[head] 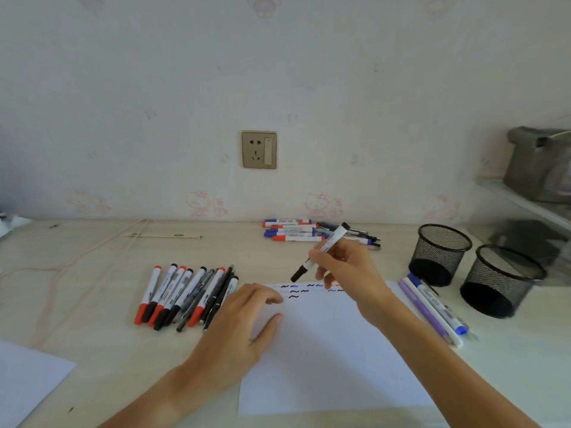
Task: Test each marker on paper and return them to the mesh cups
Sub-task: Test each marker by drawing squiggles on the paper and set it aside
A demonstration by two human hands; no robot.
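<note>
Pale wallpaper with faint pink cartoon prints backs a light desk (92,304), and at its middle the right hand (346,270) has its fingers curled round a black marker (321,251), gripping the white barrel so that the capped black end slants down and left and hangs just above the top edge of a sheet of paper (324,350). Small black, blue and red squiggles (298,288) run along that edge, right under the marker's end. Beside them the left hand (244,322) lies flat on the paper's left part, fingers straight and relaxed, thumb spread apart. Just left of those fingers lies a row of markers (185,296) with red and black caps. Beyond the right hand, near the wall, lies a pile of markers (296,231) with blue and red caps. To its right a few pens (432,307) lie beside the paper, and past them stand two black mesh cups (440,253) (499,281). A wall socket (259,149) sits above the desk.
</note>
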